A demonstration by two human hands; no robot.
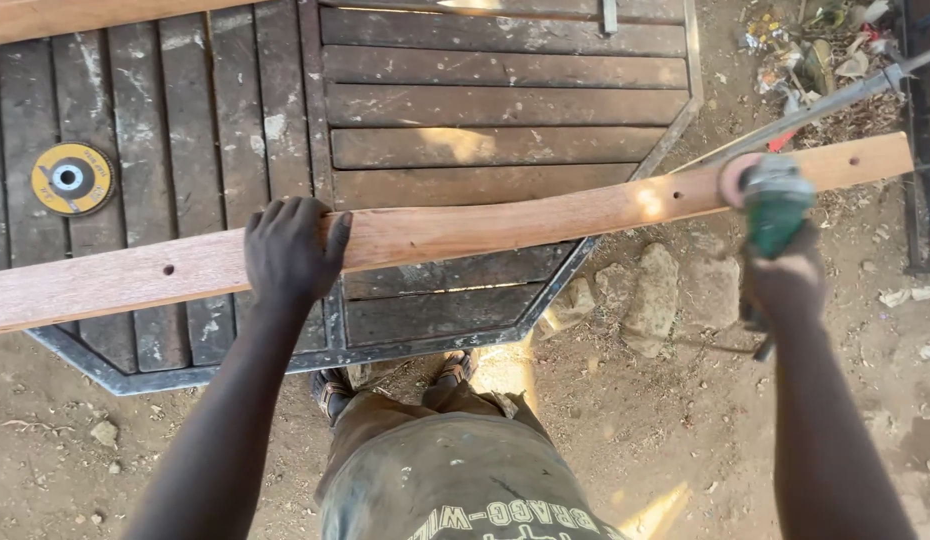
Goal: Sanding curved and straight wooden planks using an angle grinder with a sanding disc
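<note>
A person stands over a long, slightly curved wooden plank that runs across the middle of the frame from the left edge to the upper right. The left hand, left of centre, is clamped over the plank's upper edge, fingers curled around it. At right, the right hand grips a green angle grinder, whose disc meets the plank near its right end. The plank lies across a dark slatted wooden table with a metal frame that fills the upper frame. A yellow grinding disc rests on the slats at upper left. Flat stones lie on the bare earth at centre right, with litter in the upper right corner.
</note>
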